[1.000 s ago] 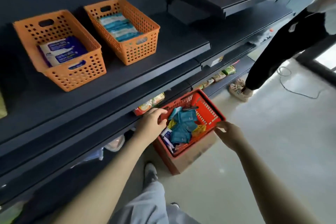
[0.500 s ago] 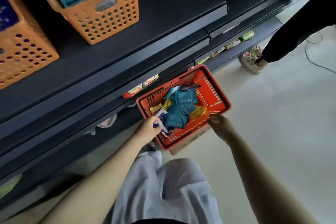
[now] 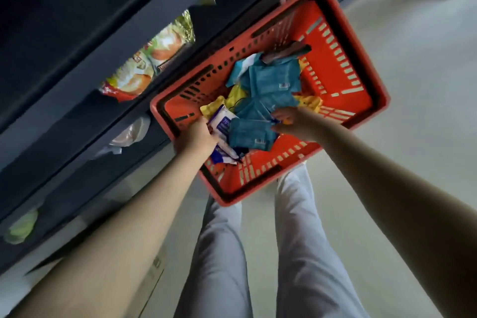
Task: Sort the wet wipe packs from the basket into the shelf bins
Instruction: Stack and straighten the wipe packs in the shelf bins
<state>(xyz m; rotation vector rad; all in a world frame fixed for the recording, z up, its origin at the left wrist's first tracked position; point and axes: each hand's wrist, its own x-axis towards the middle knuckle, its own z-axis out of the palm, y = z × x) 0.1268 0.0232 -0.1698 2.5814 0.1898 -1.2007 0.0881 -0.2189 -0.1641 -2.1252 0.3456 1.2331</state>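
Observation:
A red basket [image 3: 361,80] sits low in front of the dark shelving, with several teal, yellow and white-purple wet wipe packs inside. My left hand [image 3: 196,137] is closed on a white-purple pack [image 3: 223,121] at the basket's near left corner. My right hand [image 3: 294,121] reaches in from the right, its fingers touching a teal pack [image 3: 250,133] that lies in the pile. Whether it grips that pack is unclear. More teal packs [image 3: 271,80] and yellow packs [image 3: 311,102] lie behind. The orange shelf bins are out of view.
Dark shelf edges [image 3: 77,64] run along the left, with snack bags [image 3: 147,67] on a lower shelf. My light trousers [image 3: 258,253] are below the basket. Pale floor [image 3: 413,85] lies to the right.
The view has tipped down and closer, so the orange bins have left the frame. My right hand moved from the basket's rim into the pile. My left hand keeps the white-purple pack.

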